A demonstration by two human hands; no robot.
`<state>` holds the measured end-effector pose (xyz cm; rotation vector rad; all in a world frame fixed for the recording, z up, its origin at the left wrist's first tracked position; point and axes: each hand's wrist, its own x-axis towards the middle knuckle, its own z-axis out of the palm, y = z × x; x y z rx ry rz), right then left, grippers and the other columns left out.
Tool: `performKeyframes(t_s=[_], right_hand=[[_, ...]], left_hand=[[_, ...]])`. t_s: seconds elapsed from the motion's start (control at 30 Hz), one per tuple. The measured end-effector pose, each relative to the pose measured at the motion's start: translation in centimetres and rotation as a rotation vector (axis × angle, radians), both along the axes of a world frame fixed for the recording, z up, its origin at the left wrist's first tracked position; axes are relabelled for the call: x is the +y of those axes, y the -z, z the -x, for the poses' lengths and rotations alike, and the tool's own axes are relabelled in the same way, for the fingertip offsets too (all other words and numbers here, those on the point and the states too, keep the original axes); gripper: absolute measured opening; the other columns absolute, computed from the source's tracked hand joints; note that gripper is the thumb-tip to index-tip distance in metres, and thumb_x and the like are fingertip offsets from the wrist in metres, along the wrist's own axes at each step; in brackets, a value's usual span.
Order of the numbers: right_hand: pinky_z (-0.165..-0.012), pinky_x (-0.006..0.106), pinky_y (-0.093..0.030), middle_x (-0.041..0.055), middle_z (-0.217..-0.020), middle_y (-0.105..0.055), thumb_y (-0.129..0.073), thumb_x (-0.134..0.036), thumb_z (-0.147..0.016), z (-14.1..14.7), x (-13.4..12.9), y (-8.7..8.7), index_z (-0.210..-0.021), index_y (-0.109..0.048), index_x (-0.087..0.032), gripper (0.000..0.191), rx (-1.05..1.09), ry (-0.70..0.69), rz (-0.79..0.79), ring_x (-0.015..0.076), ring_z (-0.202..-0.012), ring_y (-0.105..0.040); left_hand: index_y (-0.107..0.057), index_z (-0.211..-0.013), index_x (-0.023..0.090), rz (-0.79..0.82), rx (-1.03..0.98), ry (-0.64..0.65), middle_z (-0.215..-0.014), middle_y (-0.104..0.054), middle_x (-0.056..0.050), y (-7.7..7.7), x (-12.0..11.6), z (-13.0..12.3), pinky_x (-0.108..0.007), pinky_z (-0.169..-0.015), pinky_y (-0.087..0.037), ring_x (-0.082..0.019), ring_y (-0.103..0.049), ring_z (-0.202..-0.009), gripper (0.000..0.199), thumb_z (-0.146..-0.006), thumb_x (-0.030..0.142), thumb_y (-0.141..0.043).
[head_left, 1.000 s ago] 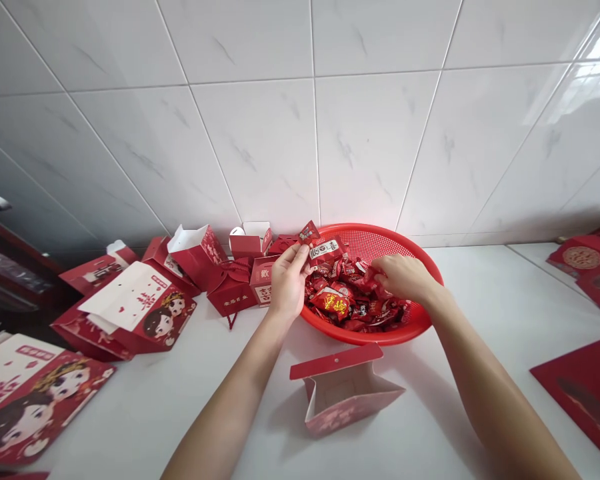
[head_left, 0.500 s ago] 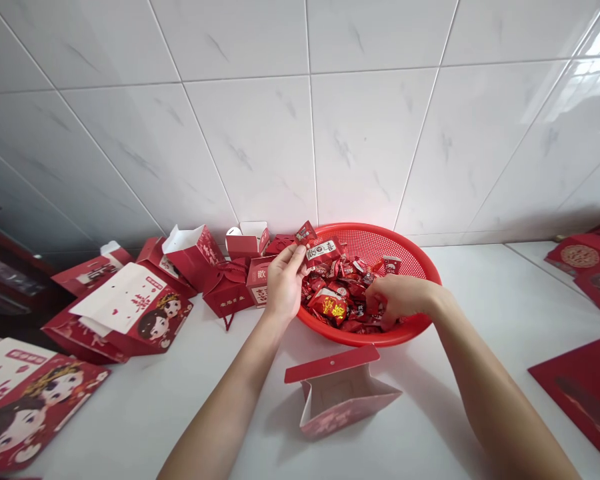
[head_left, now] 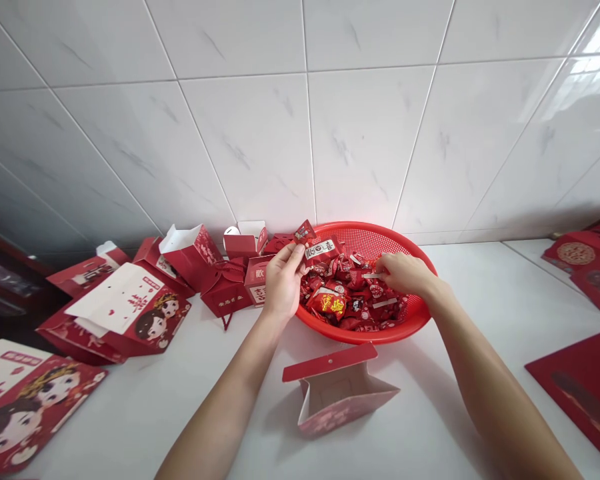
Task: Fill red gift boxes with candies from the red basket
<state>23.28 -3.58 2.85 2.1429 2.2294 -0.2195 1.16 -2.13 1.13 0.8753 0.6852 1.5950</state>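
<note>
Candies [head_left: 332,303] lie just beyond the paper box [head_left: 347,411] nearest me, its flap [head_left: 325,363] tipped back so it gapes. The red basket [head_left: 370,336] keeps them heaped within reach. My left hand [head_left: 284,283] pinches a small packet [head_left: 305,231] over the basket's left side, seemingly to hold it off the pile; my right hand [head_left: 405,272] bunches its fingers at the candies, gripping what, I can't tell. Red boxes [head_left: 226,292] stand left, near the tiled wall [head_left: 365,140].

Right fingers [head_left: 385,267] partly hidden, cartoon box [head_left: 37,407] cropped left
</note>
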Motion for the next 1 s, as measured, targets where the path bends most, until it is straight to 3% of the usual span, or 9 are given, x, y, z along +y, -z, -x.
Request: performKeyframes(t_s=[0.2,0.37,0.5,0.67,0.9,1.0], right_hand=[[-0.067,0.032,-0.041,0.0121,-0.102,-0.074,-0.054,-0.009,-0.087,-0.6,0.4,0.4,-0.093,-0.073,-0.02,0.023,0.094,0.116,-0.078,0.0295,-0.097,-0.068],[-0.073,0.03,-0.048,0.0097,-0.102,-0.073,-0.068,-0.023,-0.086,-1.6,0.7,0.3,-0.108,-0.072,-0.018,0.023,0.309,0.116,-0.121,0.0247,-0.096,-0.067],[-0.068,0.026,-0.05,0.0056,-0.092,-0.073,-0.069,-0.03,-0.084,-2.0,0.1,-0.6,-0.107,-0.074,-0.018,0.026,0.539,0.017,-0.043,0.0189,-0.083,-0.067],[-0.067,0.028,-0.05,0.0044,-0.092,-0.075,-0.067,-0.037,-0.08,-1.8,-0.7,-1.5,-0.102,-0.075,-0.019,0.029,0.948,-0.181,0.205,0.0183,-0.082,-0.067],[-0.078,0.032,-0.053,0.0051,-0.1,-0.077,-0.069,-0.037,-0.078,-1.9,-0.5,-1.1,-0.112,-0.075,-0.019,0.039,1.023,-0.276,0.32,0.0197,-0.089,-0.068],[-0.079,0.032,-0.053,0.0046,-0.096,-0.076,-0.066,-0.032,-0.079,-1.8,-0.4,-1.0,-0.104,-0.076,-0.019,0.031,0.998,-0.332,0.289,0.0197,-0.087,-0.067]], left_hand=[[-0.074,-0.067,0.018,0.011,-0.013,0.006,-0.07,-0.062,0.002,0.1,0.1,0.0,-0.016,-0.052,-0.041,-0.004,-0.047,-0.057,0.026,-0.054,0.028,-0.094],[-0.073,-0.066,0.018,-0.004,-0.008,0.006,-0.071,-0.063,0.002,0.2,0.2,0.1,-0.016,-0.051,-0.041,-0.005,-0.048,-0.058,0.025,-0.056,0.028,-0.094],[-0.073,-0.067,0.018,-0.002,0.003,-0.003,-0.071,-0.063,0.002,0.2,0.2,0.1,-0.016,-0.051,-0.041,-0.005,-0.047,-0.057,0.022,-0.059,0.027,-0.092],[-0.073,-0.067,0.017,0.012,-0.011,0.008,-0.069,-0.061,0.003,0.1,0.2,0.1,-0.017,-0.051,-0.04,-0.004,-0.046,-0.055,0.024,-0.058,0.027,-0.093],[-0.072,-0.067,0.018,0.012,-0.001,0.008,-0.068,-0.061,0.003,0.1,0.1,0.1,-0.018,-0.051,-0.041,-0.005,-0.047,-0.055,0.022,-0.06,0.026,-0.092],[-0.072,-0.068,0.017,0.01,0.005,0.012,-0.07,-0.061,0.003,0.1,0.1,0.1,-0.018,-0.051,-0.04,-0.005,-0.048,-0.056,0.021,-0.063,0.025,-0.091]])
